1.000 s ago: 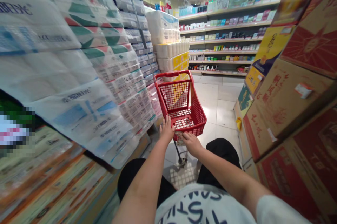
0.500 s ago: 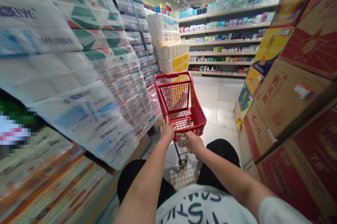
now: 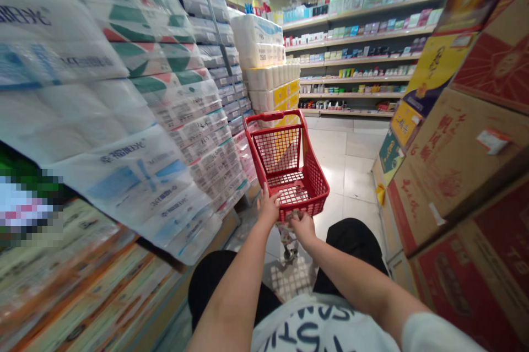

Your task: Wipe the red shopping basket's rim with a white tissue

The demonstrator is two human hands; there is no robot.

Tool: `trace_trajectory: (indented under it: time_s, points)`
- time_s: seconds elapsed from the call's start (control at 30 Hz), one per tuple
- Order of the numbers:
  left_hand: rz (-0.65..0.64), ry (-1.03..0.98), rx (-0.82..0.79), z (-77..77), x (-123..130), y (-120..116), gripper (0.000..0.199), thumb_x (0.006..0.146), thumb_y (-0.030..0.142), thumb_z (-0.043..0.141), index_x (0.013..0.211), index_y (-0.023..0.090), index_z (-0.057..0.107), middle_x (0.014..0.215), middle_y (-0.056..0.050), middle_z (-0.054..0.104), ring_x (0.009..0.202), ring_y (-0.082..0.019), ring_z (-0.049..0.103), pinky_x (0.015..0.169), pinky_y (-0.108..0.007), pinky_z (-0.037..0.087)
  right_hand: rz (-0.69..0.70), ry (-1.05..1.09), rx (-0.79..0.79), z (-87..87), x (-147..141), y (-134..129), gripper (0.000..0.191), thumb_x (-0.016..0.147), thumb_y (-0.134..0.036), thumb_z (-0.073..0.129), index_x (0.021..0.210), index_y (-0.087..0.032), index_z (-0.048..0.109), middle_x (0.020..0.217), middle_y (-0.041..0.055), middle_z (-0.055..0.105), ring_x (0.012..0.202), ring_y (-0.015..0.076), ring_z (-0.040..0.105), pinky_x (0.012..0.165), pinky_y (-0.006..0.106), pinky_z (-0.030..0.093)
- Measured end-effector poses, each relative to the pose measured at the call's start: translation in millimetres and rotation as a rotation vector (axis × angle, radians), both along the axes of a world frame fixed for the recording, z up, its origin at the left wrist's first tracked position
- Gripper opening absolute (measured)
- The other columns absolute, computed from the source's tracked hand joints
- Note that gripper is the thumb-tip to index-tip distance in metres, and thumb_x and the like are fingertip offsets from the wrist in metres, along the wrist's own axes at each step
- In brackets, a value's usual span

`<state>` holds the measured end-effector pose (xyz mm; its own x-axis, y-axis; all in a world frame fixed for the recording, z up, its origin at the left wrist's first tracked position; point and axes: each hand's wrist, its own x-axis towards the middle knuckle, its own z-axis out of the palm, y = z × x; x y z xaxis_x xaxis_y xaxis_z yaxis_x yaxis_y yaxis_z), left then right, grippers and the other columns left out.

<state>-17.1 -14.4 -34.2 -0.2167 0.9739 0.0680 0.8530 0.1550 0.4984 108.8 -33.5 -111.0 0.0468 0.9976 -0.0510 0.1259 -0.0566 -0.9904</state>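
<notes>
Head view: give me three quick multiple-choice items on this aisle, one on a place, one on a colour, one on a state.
1. The cardboard cartons stand on which side of the shopping basket? A left; B right; C behind it
2. The basket's colour? A blue; B green; C red
3. The left hand is: A lifting a carton; B on the basket's near edge; C hanging free

1: B, they line the aisle's right side.
2: C, its rim and mesh are red.
3: B, its fingers lie at the near rim.
</notes>
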Motion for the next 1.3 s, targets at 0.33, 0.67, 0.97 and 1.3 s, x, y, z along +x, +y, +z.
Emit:
trace_trajectory:
  time_s: [0.33, 0.67, 0.97, 1.3]
  points:
    - [-0.02, 0.023, 0.041, -3.5, -3, -3, 0.046, 0.085, 0.015, 0.042, 0.124, 0.033, 0.058, 0.158, 0.004, 0.01, 0.143, -0.027, 0.017, 0.115, -0.052, 0.017, 0.337, -0.723, 0.72, 9.8, 24, 1, 0.033, 0.074, -0.009, 0.058, 0.105, -0.02, 0.058, 0.104, 0.0058, 0.06, 0.092, 0.0184, 0.055, 0.079, 0.028, 0.043]
    - [-0.009, 0.039, 0.01, -1.0, -2, -11, 0.049, 0.086, 0.017, 0.04, 0.131, 0.034, 0.052, 0.159, 0.003, 0.009, 0.144, -0.026, 0.016, 0.115, -0.051, 0.017, 0.436, -1.045, 0.797, 24.3, 25, -2, 0.024, 0.086, -0.012, 0.048, 0.101, -0.019, 0.065, 0.095, 0.0064, 0.062, 0.08, 0.0171, 0.056, 0.072, 0.026, 0.042]
    - [-0.006, 0.011, 0.023, -7.5, -1, -15, 0.049, 0.086, 0.021, 0.041, 0.13, 0.038, 0.05, 0.158, 0.006, 0.008, 0.144, -0.026, 0.017, 0.115, -0.053, 0.017, 0.409, -1.185, 0.786, 19.2, 26, -4, 0.024, 0.086, -0.011, 0.046, 0.101, -0.018, 0.063, 0.092, 0.0076, 0.062, 0.065, 0.0141, 0.057, 0.056, 0.023, 0.038]
    - [-0.016, -0.023, 0.017, -8.4, -4, -16, 0.048, 0.086, 0.021, 0.041, 0.129, 0.039, 0.052, 0.158, 0.007, 0.006, 0.143, -0.025, 0.017, 0.115, -0.053, 0.016, 0.502, -1.068, 0.94, 9.8, 32, -1, 0.037, 0.085, -0.006, 0.044, 0.111, -0.022, 0.064, 0.113, 0.0092, 0.062, 0.094, 0.0197, 0.06, 0.075, 0.027, 0.046]
